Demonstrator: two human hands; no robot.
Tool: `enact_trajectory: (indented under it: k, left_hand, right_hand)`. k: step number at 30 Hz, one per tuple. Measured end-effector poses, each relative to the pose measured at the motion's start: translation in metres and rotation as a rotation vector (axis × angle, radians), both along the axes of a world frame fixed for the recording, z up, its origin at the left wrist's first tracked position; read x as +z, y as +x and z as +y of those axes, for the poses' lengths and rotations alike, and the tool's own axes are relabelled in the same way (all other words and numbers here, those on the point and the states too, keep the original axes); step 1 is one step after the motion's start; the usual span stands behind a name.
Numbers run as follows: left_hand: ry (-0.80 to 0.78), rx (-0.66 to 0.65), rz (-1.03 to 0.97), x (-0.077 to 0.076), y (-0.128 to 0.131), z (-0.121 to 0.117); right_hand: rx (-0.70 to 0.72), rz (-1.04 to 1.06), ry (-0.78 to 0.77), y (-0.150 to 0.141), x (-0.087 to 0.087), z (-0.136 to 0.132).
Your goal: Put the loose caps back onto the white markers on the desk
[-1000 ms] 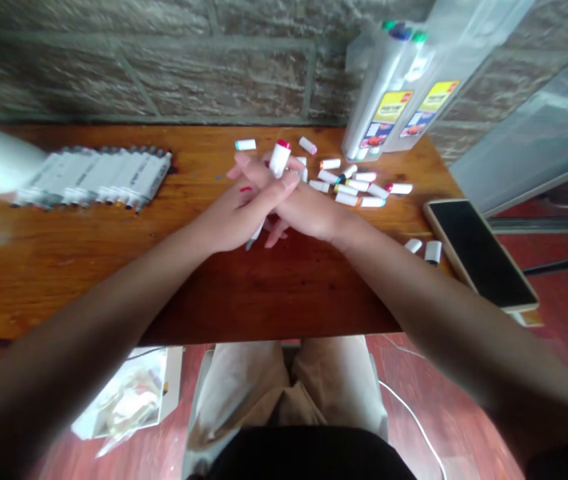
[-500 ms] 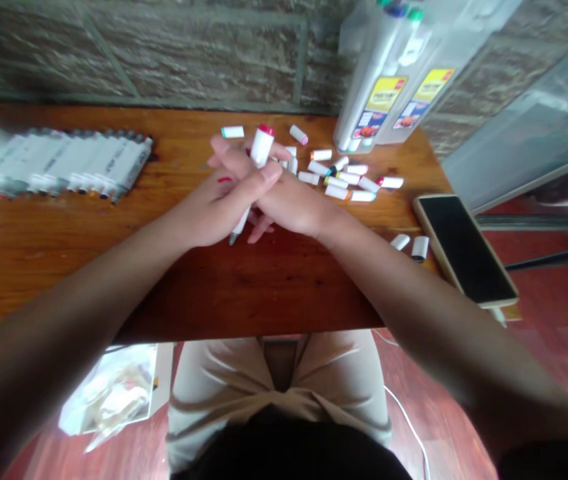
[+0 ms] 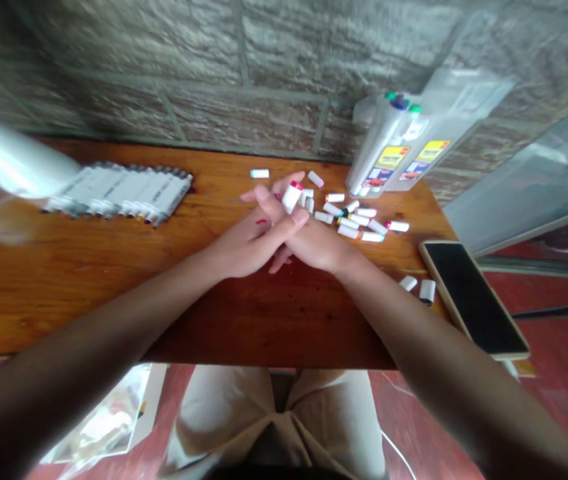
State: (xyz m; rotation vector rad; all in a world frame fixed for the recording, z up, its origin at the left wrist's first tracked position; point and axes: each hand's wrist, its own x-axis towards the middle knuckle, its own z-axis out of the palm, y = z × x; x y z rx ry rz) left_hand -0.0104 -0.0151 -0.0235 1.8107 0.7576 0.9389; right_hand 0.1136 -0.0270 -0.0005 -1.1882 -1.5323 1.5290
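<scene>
My left hand and my right hand are crossed over each other above the table, the left thumb lying across the back of the right. Between the left thumb and forefinger is a white marker with a red end pointing up and away; its lower part is hidden by the hands. A short red streak shows on the left hand. Most right fingers are covered, and I cannot tell whether they also touch the marker. Several loose white marker caps with coloured ends lie just right of the hands.
A row of grey-and-white markers lies at left beside a blurred white object. At back right stands a clear plastic case. A phone and two caps are near the right edge. A brick wall backs the table.
My view has shifted, so the table sits lower and further right in the picture. The hands stay crossed around the marker; its dark lower tip, visible before, is now hidden.
</scene>
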Motion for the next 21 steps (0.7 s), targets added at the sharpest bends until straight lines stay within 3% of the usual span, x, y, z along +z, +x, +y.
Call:
enact_trajectory:
  k: [5,9,11,13,16,18,21]
  left_hand:
    - [-0.060,0.148,-0.181,0.003,-0.008,0.009]
    - [-0.062,0.186,-0.179,0.015,-0.024,0.022]
    - [0.008,0.099,-0.042,0.021,-0.034,0.026]
    - [0.040,-0.078,0.170,0.025,-0.043,0.027]
    - [-0.053,-0.329,0.524,0.028,-0.052,0.027]
    - [-0.083,-0.345,0.685,0.028,-0.054,0.026]
    - [-0.007,-0.273,0.795,0.029,-0.055,0.022]
  right_hand:
    - [-0.032,0.184,-0.001,0.016,0.004,0.009]
    - [-0.298,0.209,0.066,0.042,0.009,0.026]
    - [-0.347,0.236,0.100,0.053,0.013,0.031]
    - [-0.401,0.277,0.122,0.058,0.016,0.033]
    - [-0.553,0.333,0.143,0.058,0.016,0.033]
    - [-0.601,0.328,0.129,0.055,0.014,0.033]
    - [-0.571,0.268,0.125,0.051,0.010,0.033]
